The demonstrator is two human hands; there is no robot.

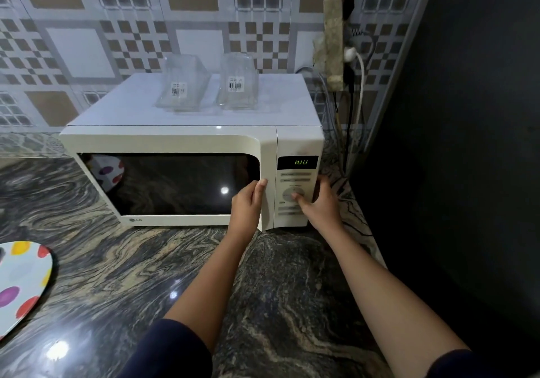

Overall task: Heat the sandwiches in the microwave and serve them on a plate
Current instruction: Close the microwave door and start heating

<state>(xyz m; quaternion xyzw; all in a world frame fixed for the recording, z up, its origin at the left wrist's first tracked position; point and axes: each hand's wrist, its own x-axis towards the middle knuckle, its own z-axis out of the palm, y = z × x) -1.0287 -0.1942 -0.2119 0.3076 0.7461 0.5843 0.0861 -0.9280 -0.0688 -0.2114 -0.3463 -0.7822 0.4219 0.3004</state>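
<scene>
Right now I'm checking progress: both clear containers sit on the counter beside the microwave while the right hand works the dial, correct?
Not quite. The head view shows both clear containers on top of the microwave, not on the counter. The right hand is indeed at the dial.

LG logo on microwave point(175, 143) door; display unclear.

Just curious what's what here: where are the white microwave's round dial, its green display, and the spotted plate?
round white dial point(293, 194), head view, its centre.
green digital display point(298, 162), head view, lit digits.
polka-dot plate point(22, 282), head view, bare surface.
</scene>
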